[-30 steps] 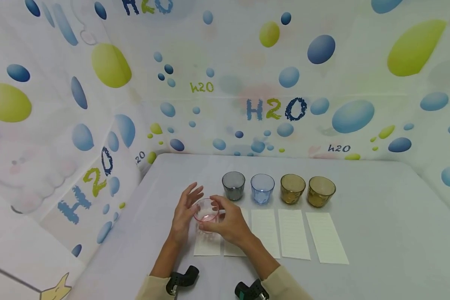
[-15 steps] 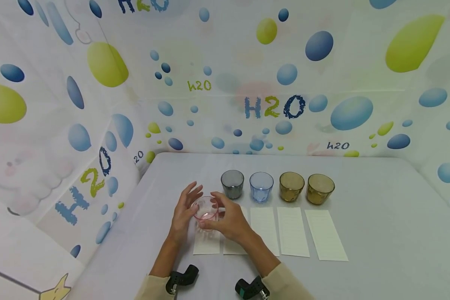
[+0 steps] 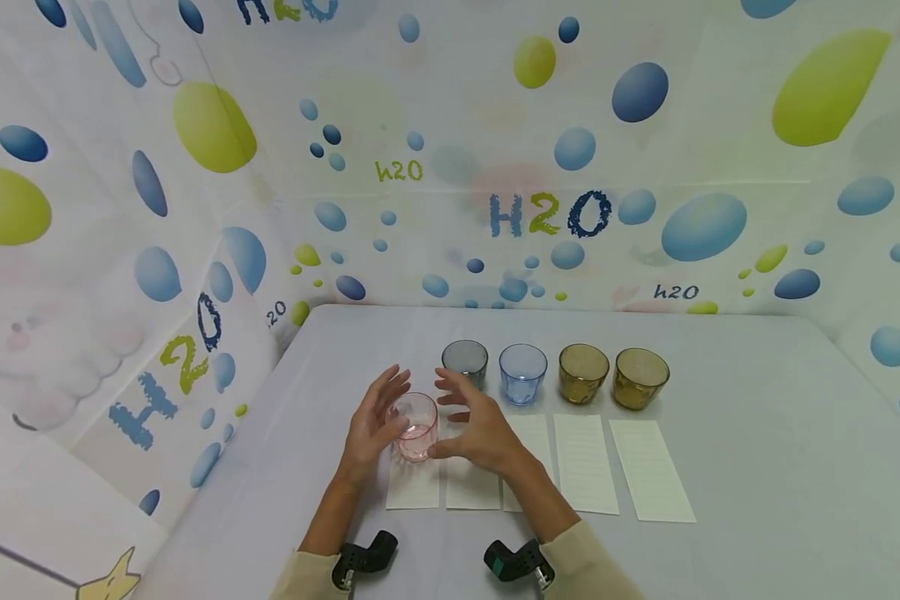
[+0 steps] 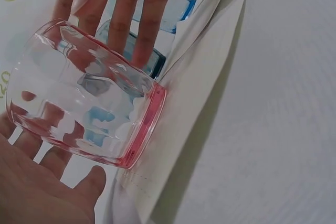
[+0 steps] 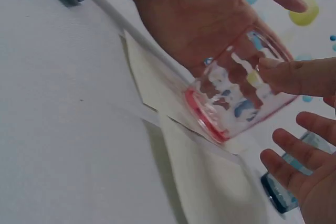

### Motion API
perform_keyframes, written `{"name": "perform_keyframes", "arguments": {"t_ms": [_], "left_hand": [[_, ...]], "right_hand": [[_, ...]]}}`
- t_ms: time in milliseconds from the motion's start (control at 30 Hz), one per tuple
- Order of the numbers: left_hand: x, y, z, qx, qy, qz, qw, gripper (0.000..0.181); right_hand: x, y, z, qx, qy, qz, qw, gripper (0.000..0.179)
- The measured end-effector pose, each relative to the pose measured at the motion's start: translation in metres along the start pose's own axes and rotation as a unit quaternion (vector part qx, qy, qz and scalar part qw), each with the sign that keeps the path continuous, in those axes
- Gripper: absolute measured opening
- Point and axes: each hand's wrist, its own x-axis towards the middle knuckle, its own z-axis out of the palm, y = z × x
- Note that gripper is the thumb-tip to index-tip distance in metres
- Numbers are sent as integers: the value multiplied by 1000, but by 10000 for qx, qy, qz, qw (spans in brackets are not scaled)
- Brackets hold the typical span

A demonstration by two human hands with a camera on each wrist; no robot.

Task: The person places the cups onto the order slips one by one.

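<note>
A clear pink glass tumbler [image 3: 418, 437] stands upright on the leftmost lined paper strip [image 3: 412, 493]. My left hand [image 3: 366, 433] is beside its left side, fingers spread and relaxed, with the thumb overlapping the glass in the head view. On the other side my right hand [image 3: 489, 429] is held open, a small gap between its fingertips and the glass. Both wrist views show the pink tumbler [image 4: 84, 103] with its base against the paper and loosely parted fingers around it.
Behind the strips stand a grey tumbler [image 3: 465, 358], a blue tumbler [image 3: 523, 379] and two amber tumblers, one [image 3: 583, 379] left of the other [image 3: 641, 382]. More paper strips [image 3: 587, 467] lie rightward in a row on the white tabletop [image 3: 780, 450]. A printed curtain [image 3: 450, 108] hangs behind.
My right hand has let go of the pink tumbler, opened its fingers and drawn back to the right. The left hand has barely moved, and the tumbler stays in place.
</note>
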Motion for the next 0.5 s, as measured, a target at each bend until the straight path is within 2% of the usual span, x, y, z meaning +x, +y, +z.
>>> {"name": "perform_keyframes", "arguments": {"t_ms": [233, 500], "left_hand": [[1, 1, 1, 144, -173, -31, 9997, 88], [0, 0, 3, 288, -285, -212, 9990, 98]], "right_hand": [[0, -5, -15, -174, 153, -182, 9996, 104], [-2, -9, -28, 60, 299, -273, 9992, 99]]}}
